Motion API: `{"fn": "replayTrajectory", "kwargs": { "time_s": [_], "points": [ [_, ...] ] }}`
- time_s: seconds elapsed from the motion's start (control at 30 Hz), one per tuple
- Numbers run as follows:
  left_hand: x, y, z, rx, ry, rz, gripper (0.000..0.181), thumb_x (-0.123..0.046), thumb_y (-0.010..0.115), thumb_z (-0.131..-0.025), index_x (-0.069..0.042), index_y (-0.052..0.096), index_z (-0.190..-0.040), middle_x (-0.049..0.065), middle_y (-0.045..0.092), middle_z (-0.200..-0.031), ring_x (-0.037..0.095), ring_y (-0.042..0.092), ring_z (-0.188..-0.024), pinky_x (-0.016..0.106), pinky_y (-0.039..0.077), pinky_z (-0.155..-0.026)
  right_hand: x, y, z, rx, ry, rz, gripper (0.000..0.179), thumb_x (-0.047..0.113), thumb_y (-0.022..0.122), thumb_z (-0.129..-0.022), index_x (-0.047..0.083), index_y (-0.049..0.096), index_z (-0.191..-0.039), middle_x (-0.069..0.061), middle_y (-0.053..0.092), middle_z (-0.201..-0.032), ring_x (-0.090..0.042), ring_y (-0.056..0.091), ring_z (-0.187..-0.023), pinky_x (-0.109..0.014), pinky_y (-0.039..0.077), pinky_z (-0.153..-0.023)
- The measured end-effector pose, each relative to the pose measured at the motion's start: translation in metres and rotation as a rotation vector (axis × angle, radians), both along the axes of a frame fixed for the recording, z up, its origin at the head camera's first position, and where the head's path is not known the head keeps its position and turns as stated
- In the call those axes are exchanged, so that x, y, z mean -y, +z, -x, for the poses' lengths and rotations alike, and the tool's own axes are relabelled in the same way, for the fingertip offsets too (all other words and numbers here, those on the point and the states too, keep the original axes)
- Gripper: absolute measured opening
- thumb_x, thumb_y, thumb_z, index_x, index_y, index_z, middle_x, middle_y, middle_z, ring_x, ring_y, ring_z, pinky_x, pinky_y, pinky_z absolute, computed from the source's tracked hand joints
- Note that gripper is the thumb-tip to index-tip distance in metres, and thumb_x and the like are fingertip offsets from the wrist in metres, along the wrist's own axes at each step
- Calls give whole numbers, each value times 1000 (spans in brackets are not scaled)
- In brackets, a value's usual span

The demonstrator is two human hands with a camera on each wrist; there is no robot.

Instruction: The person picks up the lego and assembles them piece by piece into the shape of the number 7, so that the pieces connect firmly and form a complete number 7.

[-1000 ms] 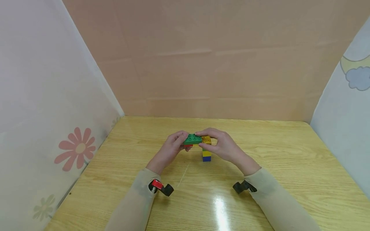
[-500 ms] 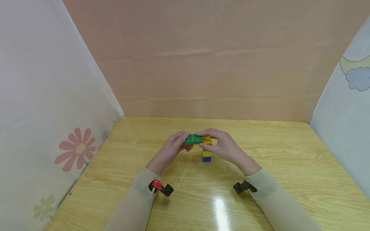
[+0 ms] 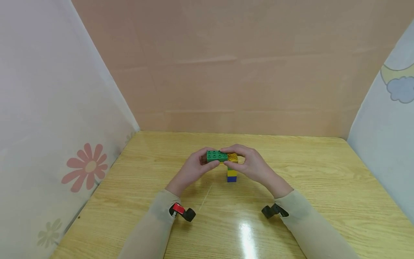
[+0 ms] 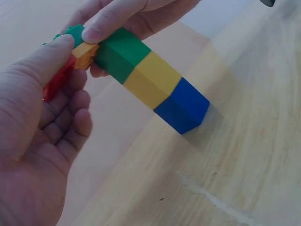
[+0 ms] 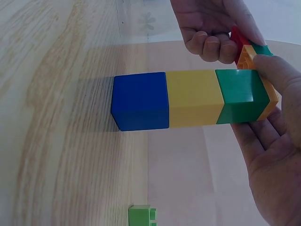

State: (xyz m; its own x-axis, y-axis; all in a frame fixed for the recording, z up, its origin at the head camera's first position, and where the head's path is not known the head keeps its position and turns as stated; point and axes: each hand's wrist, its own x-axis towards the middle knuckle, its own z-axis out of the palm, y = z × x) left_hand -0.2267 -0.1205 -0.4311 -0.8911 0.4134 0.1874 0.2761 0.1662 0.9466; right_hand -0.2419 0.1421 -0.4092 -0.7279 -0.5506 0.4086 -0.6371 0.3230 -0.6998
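A column of toy building bricks stands on the table: a blue brick point(image 5: 140, 101) at the bottom, then a yellow brick point(image 5: 194, 98) and a green brick point(image 5: 242, 95). On top an orange brick point(image 3: 232, 157) reaches out leftward, bearing a long green brick point(image 3: 216, 155). A red brick point(image 4: 59, 77) sits beneath that long brick's left part. My left hand point(image 3: 194, 168) grips the long green brick's left end, thumb on the near side, other fingers curled. With thumb and index finger, my right hand point(image 3: 250, 164) pinches its right end near the column's top.
A light green brick point(image 5: 139, 215) lies on the wooden table point(image 3: 291, 162), seen in the right wrist view. A brown-pink backdrop point(image 3: 239, 90) rises behind the table. Pale walls point(image 3: 81, 90) with printed flowers and a cloud flank both sides.
My left thumb has slid from the long green brick's left end to its near side, and the red brick is now covered in the head view. The right hand is nearly still.
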Motion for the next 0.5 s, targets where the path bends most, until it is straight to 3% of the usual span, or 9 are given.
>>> {"fn": "replayTrajectory", "kwargs": {
  "time_s": [0.5],
  "points": [
    [-4,-4,0,20,66,-25,36,-29,80,-105,-17,72,-138,3,75,-126,23,73,-111,36,61,-95,2,0,0,1,9,6,40,16,85,-101,22,77,-139,9,74,-132,-17,69,-122,-53,55,-109]
  ]
}}
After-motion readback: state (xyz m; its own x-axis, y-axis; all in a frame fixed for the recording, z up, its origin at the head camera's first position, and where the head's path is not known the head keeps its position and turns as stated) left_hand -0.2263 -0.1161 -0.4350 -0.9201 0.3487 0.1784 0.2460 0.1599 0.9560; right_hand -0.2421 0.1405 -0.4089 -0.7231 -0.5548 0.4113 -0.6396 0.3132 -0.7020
